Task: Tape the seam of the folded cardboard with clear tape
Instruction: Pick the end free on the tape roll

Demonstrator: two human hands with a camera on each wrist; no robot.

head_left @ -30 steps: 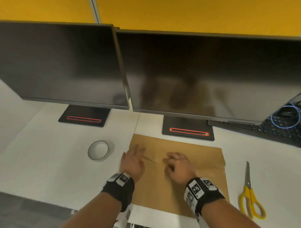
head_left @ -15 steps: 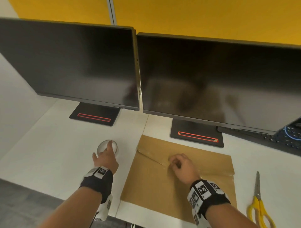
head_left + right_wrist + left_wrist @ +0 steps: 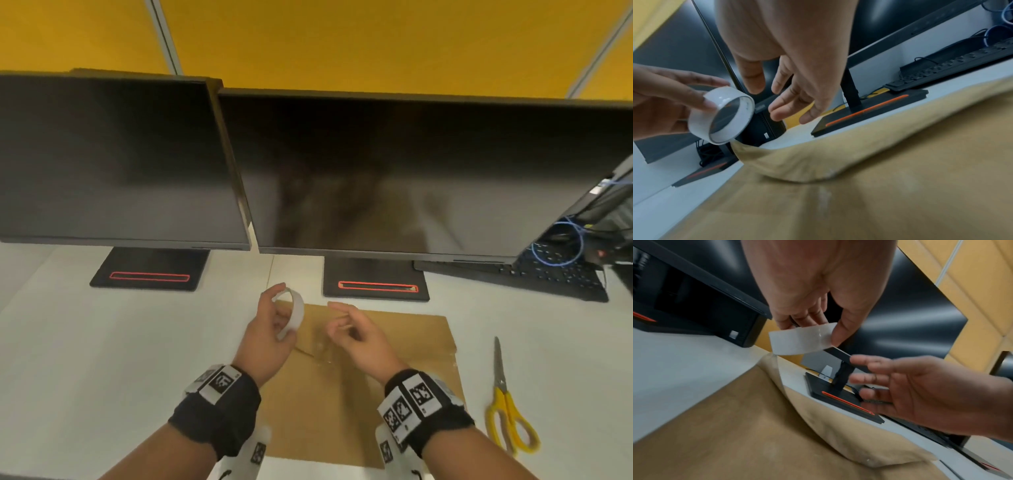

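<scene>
The folded brown cardboard (image 3: 394,346) lies flat on the white desk, its diagonal seam (image 3: 303,351) running under my hands. My left hand (image 3: 265,337) holds the roll of clear tape (image 3: 293,313) above the cardboard's far left corner, thumb and fingers pinching its rim (image 3: 803,339). In the right wrist view the tape roll (image 3: 723,116) is at the left. My right hand (image 3: 356,337) hovers just right of the roll with fingers loosely spread and nothing in it (image 3: 785,91).
Yellow-handled scissors (image 3: 507,407) lie on the desk right of the cardboard. Two dark monitors (image 3: 394,178) on black stands (image 3: 375,286) fill the back. A black keyboard (image 3: 548,274) with blue cable sits at the far right.
My left hand left the cardboard, reached left to the tape roll on the desk, and has lifted it over the cardboard. My right hand rose off the seam and opened toward the roll.
</scene>
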